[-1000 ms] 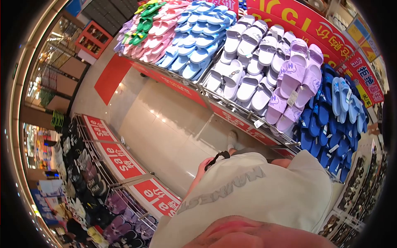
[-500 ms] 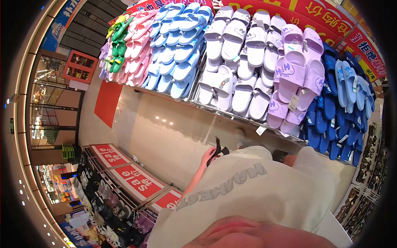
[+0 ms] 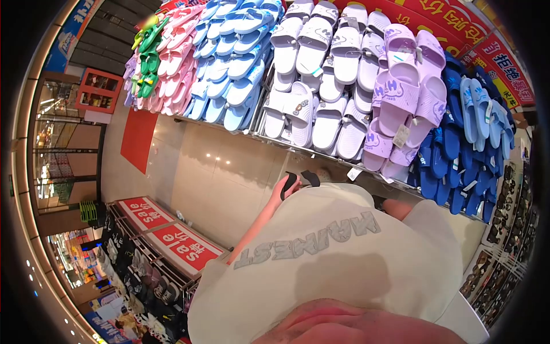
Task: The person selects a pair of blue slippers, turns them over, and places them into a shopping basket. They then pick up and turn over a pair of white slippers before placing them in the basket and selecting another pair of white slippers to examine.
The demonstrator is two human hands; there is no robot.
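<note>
Black strap point(image 3: 302, 179) sits clamped in our left hand point(image 3: 285, 187), at chest height just below the rack point(image 3: 321, 150) of white slippers point(image 3: 314, 86). Our right hand is hidden behind our shirt point(image 3: 344, 252); we cannot tell its grip.

Grey letters on the person's pale T-shirt point(image 3: 321, 252) read "MAINEST", upside down in the frame. Red signs point(image 3: 172, 232) on the rack at lower left read "Sale". The lilac slippers point(image 3: 401, 86) at upper right carry an "H".
</note>
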